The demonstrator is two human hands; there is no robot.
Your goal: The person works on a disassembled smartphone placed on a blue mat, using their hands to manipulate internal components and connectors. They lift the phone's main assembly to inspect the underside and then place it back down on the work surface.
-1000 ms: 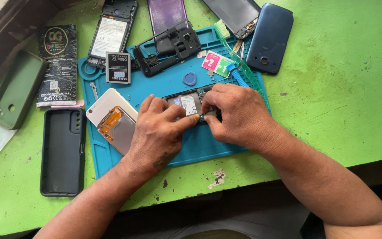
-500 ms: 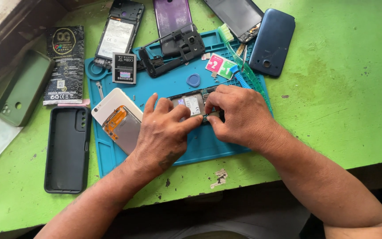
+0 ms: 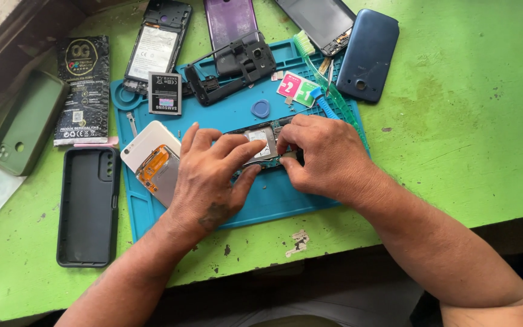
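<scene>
An opened phone (image 3: 262,143) with a metal shield showing lies on a blue work mat (image 3: 286,197). My left hand (image 3: 210,172) rests over its left side, fingers pressing down on the body. My right hand (image 3: 322,154) grips its right end, thumb and fingers pinched at the edge; what the fingertips hold is hidden. A white phone with an orange flex part (image 3: 152,160) lies just left of my left hand.
On the green table (image 3: 467,139): a black case (image 3: 87,206), a green case (image 3: 26,124), a black packet (image 3: 83,88), a battery (image 3: 164,92), a blue pick (image 3: 261,108), a black frame (image 3: 231,69), a dark blue back cover (image 3: 367,54), other opened phones, a green-bristled brush (image 3: 319,66).
The view has shifted slightly. Both hands stay on the opened phone with only small finger movements.
</scene>
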